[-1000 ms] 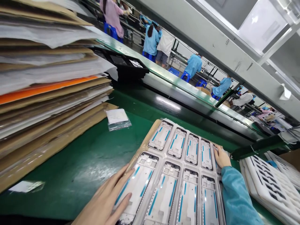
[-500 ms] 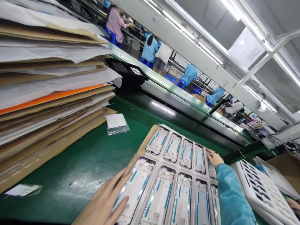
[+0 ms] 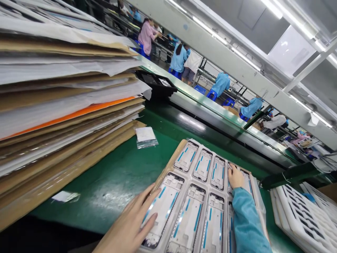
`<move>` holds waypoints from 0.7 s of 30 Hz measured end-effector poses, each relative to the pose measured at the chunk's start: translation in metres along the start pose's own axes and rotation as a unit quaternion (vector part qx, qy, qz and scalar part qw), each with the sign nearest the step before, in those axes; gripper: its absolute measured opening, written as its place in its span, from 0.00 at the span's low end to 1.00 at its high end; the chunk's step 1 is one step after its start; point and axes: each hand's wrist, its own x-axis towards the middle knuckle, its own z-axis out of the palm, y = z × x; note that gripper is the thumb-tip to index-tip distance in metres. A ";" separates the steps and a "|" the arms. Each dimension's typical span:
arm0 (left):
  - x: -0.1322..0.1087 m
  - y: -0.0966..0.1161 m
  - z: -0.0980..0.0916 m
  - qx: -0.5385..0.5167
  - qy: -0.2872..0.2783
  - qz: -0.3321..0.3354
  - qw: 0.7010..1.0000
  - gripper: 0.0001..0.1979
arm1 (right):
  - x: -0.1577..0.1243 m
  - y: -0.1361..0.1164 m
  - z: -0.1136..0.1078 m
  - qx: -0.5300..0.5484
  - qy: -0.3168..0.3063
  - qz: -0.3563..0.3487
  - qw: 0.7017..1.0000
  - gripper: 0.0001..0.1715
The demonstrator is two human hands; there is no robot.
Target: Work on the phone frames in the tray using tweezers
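A clear plastic tray on brown cardboard holds two rows of silver phone frames with blue strips on them. My left hand lies over the tray's left edge, fingers stretched and apart, touching the near-left frame. In the far row, my right hand is closed with a slim metal tool between its fingertips, seemingly tweezers. It is over a frame right of the middle, partly covering it. The blue sleeve hides several frames in the near row.
A tall stack of cardboard and wrapped trays rises at the left. A small zip bag and a white scrap lie on the green bench. White foam trays stand at the right. Several co-workers sit beyond the conveyor.
My right hand has moved left along the far row, uncovering a frame at the right end. My left hand stays at the tray's left edge. The whole view has shifted.
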 end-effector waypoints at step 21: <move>-0.001 0.003 -0.004 -0.025 0.022 0.000 0.999 0.35 | 0.018 -0.076 -0.022 0.026 -0.009 -0.073 0.997 0.19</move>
